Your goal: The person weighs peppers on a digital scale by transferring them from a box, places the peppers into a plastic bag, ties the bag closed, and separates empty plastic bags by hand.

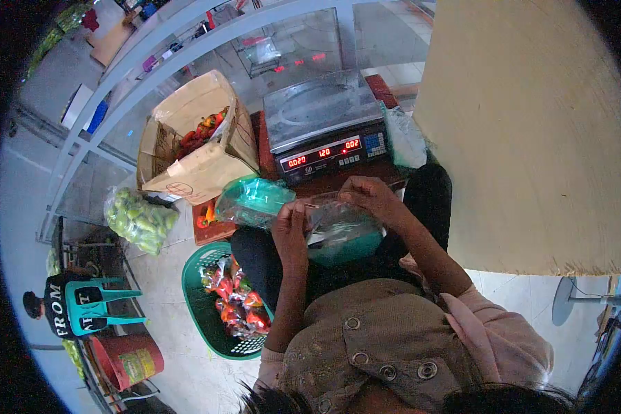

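Step, as judged: working the mouth of the clear bag (341, 222), over your lap at 12 o'clock, short of the scale (328, 127). Left hand (291, 222) and right hand (374, 199): fingers pinched closed on its film. Next move calls for light, even tension.

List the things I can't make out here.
All in the head view:
Cardboard box, bottom: hidden by its walls and the peppers.
Clear bag, lower edge: lost in glare over the green plastic.
Scale, key markings: too small.
Red bucket, label wording: small, blurred.
Tan board, far edge: cut off by the dark border.
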Demonstrator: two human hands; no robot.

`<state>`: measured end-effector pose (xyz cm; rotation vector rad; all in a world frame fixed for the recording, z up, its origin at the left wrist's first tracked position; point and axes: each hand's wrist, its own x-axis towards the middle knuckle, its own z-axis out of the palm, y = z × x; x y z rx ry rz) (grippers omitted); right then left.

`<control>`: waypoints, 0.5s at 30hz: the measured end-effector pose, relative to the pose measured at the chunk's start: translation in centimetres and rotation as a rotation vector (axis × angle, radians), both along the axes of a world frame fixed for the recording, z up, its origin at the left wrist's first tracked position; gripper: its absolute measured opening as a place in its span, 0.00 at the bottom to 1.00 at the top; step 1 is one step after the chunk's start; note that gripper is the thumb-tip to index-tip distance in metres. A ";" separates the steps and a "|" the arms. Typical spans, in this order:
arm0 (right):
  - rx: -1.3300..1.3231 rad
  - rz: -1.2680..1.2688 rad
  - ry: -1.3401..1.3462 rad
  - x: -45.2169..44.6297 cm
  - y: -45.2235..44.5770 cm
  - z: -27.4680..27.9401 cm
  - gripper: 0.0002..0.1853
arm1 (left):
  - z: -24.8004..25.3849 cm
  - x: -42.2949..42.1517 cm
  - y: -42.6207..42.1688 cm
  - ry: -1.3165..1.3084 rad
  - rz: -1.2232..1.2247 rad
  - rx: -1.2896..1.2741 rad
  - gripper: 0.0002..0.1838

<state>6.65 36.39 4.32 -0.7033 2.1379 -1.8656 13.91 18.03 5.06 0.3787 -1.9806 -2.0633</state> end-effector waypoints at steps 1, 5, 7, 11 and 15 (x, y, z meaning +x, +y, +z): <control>0.022 0.000 -0.023 0.1 0.2 0.8 0.11 | 0.1 0.0 0.0 0.007 0.014 -0.039 0.12; 0.126 -0.013 0.031 0.0 0.5 0.3 0.12 | 0.6 0.0 0.1 0.019 0.024 -0.138 0.11; 0.100 -0.045 0.092 0.0 0.3 -0.4 0.13 | 0.5 0.1 0.0 0.025 0.011 -0.130 0.12; 0.064 -0.009 0.132 -0.1 0.1 0.2 0.15 | 0.0 0.0 -0.1 0.007 0.020 -0.110 0.15; 0.033 -0.065 -0.073 0.6 -0.1 1.7 0.17 | 0.8 -0.1 0.5 0.068 0.071 -0.221 0.16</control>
